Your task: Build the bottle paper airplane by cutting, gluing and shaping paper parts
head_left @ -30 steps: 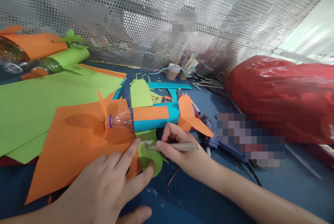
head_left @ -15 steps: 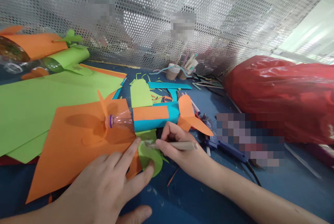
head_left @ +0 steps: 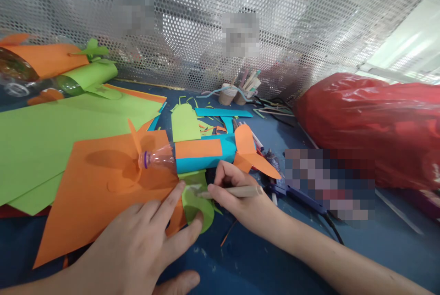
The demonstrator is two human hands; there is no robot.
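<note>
Blue table [head_left: 237, 263]: right hand [head_left: 249, 212] pinches beige pen [head_left: 247, 191] at green flap [head_left: 202, 224], while left hand [head_left: 137, 235], grasping nothing, best presses it flat just beside that grip for steady strokes.

pen [head_left: 244, 191]: tip blurred | red bag [head_left: 371, 130]: cut off right

Pen [head_left: 242, 191] slightly farther right now

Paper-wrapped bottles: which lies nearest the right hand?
The blue-wrapped bottle, bearing an orange strip, lies beside the right hand; the orange-wrapped bottle and green-wrapped bottle lie farther off at upper left.
</note>
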